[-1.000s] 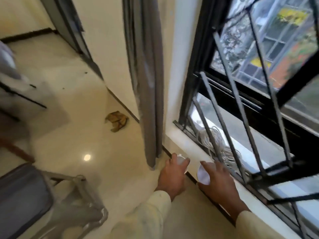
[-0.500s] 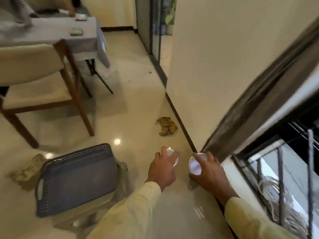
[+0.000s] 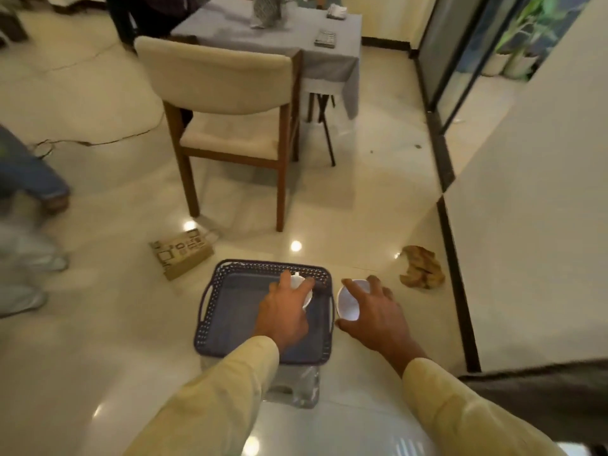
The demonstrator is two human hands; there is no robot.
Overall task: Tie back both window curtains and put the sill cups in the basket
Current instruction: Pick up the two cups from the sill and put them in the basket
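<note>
Two white cups, both off sill. Left cup (image 3: 307, 297) grasped in left grip (image 3: 284, 311), fingers curled round it, held over far right part of grey perforated basket (image 3: 263, 265). Right cup (image 3: 348, 302) grasped in right grip (image 3: 378, 317), round end toward camera, just outside basket's right rim, above floor. Basket sits on clear stool (image 3: 296, 386). Farther out: cardboard box (image 3: 181, 255) on floor left, brown rag (image 3: 421, 266) right near wall, cushioned chair (image 3: 230, 93), grey-clothed bench (image 3: 279, 37) beyond.
</note>
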